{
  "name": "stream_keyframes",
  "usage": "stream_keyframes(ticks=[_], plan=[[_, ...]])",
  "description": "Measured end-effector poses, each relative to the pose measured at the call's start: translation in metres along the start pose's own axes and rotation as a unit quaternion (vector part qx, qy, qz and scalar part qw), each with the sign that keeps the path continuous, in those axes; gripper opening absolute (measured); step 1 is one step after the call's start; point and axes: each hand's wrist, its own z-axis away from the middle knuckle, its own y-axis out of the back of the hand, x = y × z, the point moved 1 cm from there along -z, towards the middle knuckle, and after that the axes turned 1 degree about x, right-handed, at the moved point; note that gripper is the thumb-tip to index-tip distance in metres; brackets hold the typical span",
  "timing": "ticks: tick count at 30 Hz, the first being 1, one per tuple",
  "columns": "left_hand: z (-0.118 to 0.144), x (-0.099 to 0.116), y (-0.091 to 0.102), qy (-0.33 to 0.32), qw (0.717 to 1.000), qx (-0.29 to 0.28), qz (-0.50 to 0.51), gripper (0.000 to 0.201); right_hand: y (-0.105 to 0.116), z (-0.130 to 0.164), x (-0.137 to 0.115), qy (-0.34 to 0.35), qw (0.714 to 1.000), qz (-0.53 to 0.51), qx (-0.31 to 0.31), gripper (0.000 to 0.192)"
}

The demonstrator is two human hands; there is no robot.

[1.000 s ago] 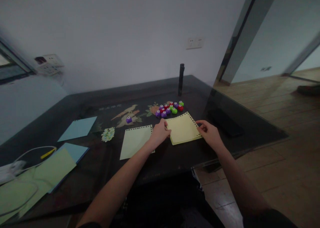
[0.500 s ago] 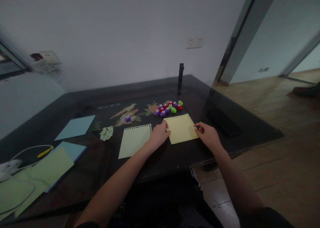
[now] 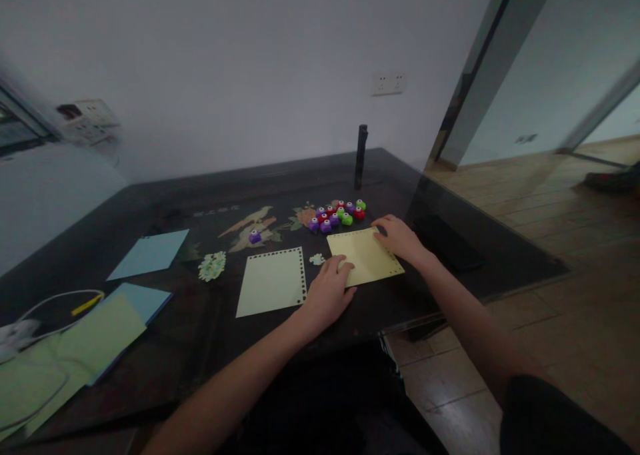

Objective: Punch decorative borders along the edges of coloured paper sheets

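A yellow sheet of paper (image 3: 369, 258) with small holes along its edges lies on the dark table in front of me. My left hand (image 3: 329, 292) rests over its lower left edge, fingers stretched out and open. At the sheet's upper right corner, my right hand (image 3: 399, 238) lies with fingers extended, touching the edge. Left of the yellow sheet is a pale green sheet (image 3: 273, 283) with punched holes on its top and right edges. A little pile of paper cutouts (image 3: 317, 259) sits between the two sheets.
Several purple, red and green craft punches (image 3: 334, 217) cluster behind the yellow sheet; one purple punch (image 3: 255, 236) stands apart. Paper cutouts (image 3: 212, 266), blue paper (image 3: 150, 254) and a white cable (image 3: 50, 298) are left. A black upright cylinder (image 3: 361, 156) stands behind; a dark flat object (image 3: 447, 242) lies right.
My right hand has moved up to the sheet's upper right corner. My left hand has come down along the left edge, uncovering the small cutouts and the pale sheet's right edge.
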Motion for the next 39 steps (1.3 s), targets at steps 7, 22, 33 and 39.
stream_keyframes(ticks=[7,22,33,39], plan=[[-0.003,-0.003,-0.006,-0.006,1.0,0.001,0.008,0.035,-0.017,-0.028,-0.009,-0.002,0.995,0.059,-0.075,0.027],[-0.001,-0.004,-0.009,-0.022,1.0,-0.014,-0.005,0.029,-0.024,-0.016,-0.012,0.045,0.998,0.043,0.014,0.023],[0.003,-0.051,0.061,-0.043,0.998,0.012,0.039,0.027,-0.003,-0.014,-0.036,0.101,0.991,-0.022,0.085,0.018],[0.01,-0.156,0.105,0.097,0.994,0.048,-0.011,0.017,-0.011,-0.018,-0.099,0.189,0.977,-0.097,0.024,0.011]])
